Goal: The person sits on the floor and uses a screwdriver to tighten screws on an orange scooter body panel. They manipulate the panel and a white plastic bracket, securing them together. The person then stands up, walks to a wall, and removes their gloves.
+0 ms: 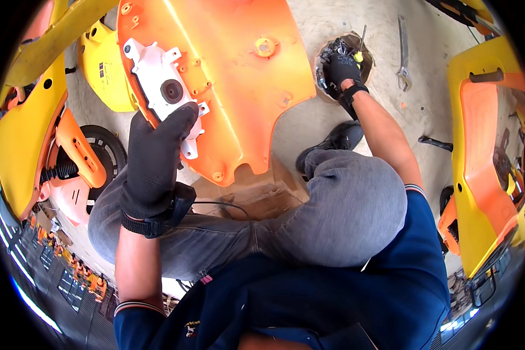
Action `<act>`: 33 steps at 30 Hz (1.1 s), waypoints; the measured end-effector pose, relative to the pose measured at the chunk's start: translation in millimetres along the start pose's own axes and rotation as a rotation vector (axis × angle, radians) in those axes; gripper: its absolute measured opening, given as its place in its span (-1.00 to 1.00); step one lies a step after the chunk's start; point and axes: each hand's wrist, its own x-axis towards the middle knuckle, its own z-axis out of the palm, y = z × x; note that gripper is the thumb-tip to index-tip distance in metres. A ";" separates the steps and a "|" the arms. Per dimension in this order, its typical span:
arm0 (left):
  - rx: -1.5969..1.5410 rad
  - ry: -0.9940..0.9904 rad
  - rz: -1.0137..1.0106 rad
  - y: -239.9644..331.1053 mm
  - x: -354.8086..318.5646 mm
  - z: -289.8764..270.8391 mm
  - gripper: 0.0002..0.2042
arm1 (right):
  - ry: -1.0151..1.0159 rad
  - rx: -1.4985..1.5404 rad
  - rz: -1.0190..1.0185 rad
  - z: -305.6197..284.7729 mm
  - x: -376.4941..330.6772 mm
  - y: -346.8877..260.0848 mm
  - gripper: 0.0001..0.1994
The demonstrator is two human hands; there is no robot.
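My left hand (156, 157), in a black glove, grips the lower edge of a white plastic motor housing (160, 87) fixed on a large orange body panel (227, 76). The panel leans over my lap. My right hand (339, 70), also gloved in black, reaches far out into a brown cardboard tray (324, 55) full of small dark metal parts on the floor. Its fingers are bent down among the parts; whether they hold one I cannot tell. A screwdriver with a yellow tip (360, 49) sticks up beside that hand.
A metal wrench (403, 55) lies on the concrete floor right of the tray, with a dark tool (434, 143) further down. Yellow and orange ride-on shells stand at left (26, 128) and right (484, 169). A black wheel (108, 151) sits lower left.
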 end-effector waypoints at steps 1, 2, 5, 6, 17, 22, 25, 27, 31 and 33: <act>0.005 0.020 0.020 -1.0 -0.6 1.8 -0.77 | -0.022 -0.083 -0.043 -2.9 -1.1 -2.0 -0.61; -0.006 0.029 0.034 -1.9 -0.9 2.9 -0.78 | -0.019 -0.069 -0.039 0.4 1.9 -2.1 -0.63; -0.073 0.029 0.073 -2.7 0.3 6.1 -0.79 | 0.007 0.009 -0.023 5.8 6.7 1.1 -0.67; -0.097 0.035 0.068 -2.7 -0.1 7.0 -0.80 | 0.024 0.060 -0.024 4.4 5.0 -0.4 -0.69; -0.146 -0.018 0.004 -5.1 0.0 -1.0 -0.71 | 0.148 0.284 -0.128 17.9 9.1 3.5 -0.89; -0.114 -0.027 0.009 -7.4 2.7 -3.6 -0.71 | 0.382 0.267 -0.118 29.2 12.1 8.9 -0.90; -0.108 -0.012 0.016 -8.7 1.8 -4.2 -0.71 | 0.265 0.296 -0.075 9.9 0.0 0.8 -0.88; -0.058 -0.015 0.049 -10.2 1.5 -5.4 -0.71 | 0.241 0.286 -0.136 13.5 -1.1 3.3 -0.87; -0.093 -0.031 0.032 -8.5 1.2 -4.0 -0.72 | 0.135 0.342 -0.050 18.8 2.3 7.0 -0.84; -0.130 -0.031 0.005 -6.6 1.0 -2.8 -0.73 | 0.158 0.322 -0.056 16.5 4.3 4.7 -0.85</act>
